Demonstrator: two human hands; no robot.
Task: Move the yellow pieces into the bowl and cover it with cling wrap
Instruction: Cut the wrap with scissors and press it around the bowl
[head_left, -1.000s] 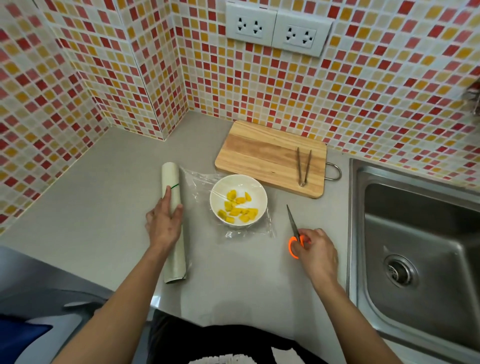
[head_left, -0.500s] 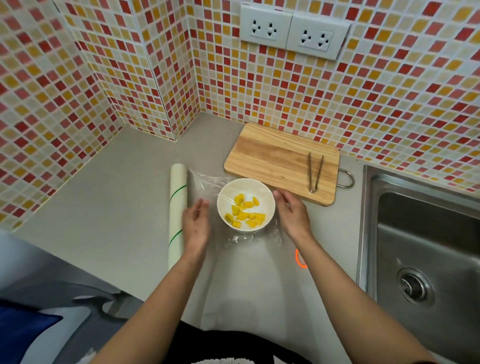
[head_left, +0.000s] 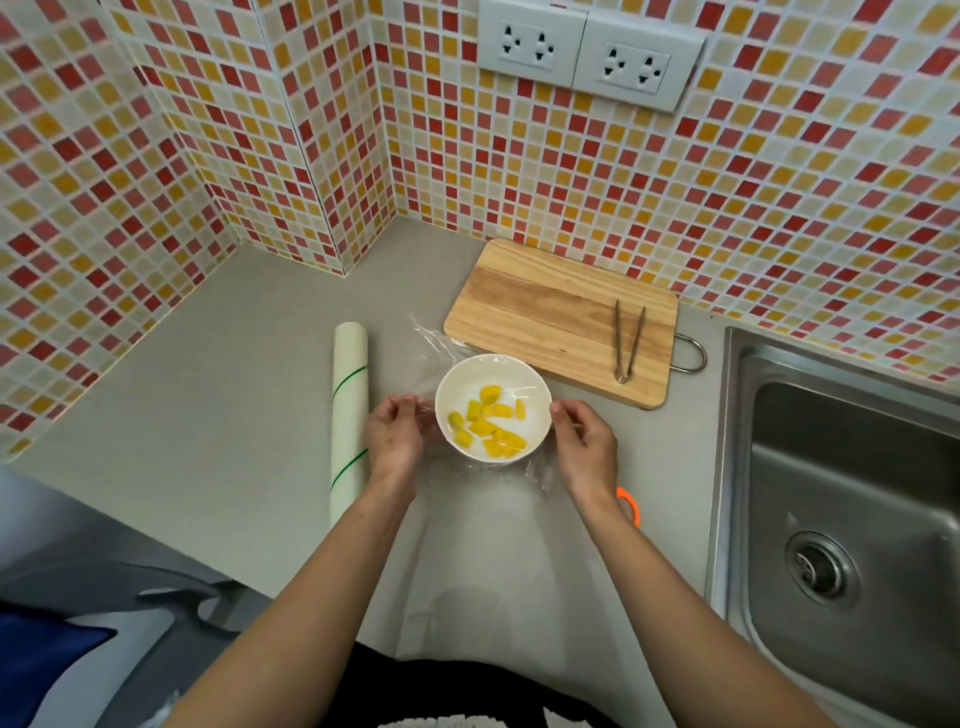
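A white bowl (head_left: 457, 379) holding several yellow pieces (head_left: 488, 426) sits on the grey counter in front of a wooden cutting board (head_left: 545, 306). A clear sheet of cling wrap (head_left: 431, 343) lies over the bowl and spreads onto the counter around it. My left hand (head_left: 395, 441) pinches the wrap at the bowl's left rim. My right hand (head_left: 584, 447) pinches the wrap at the right rim. The cling wrap roll (head_left: 349, 415), white with green lines, lies on the counter to the left of my left hand.
Metal tongs (head_left: 628, 340) rest on the cutting board's right side. An orange scissor handle (head_left: 629, 506) peeks out from behind my right wrist. A steel sink (head_left: 852, 499) takes up the right. Tiled walls close the back and left.
My left hand let go of the roll and my right hand let go of the scissors. Both hands moved to the bowl's sides and now grip the cling wrap over it.
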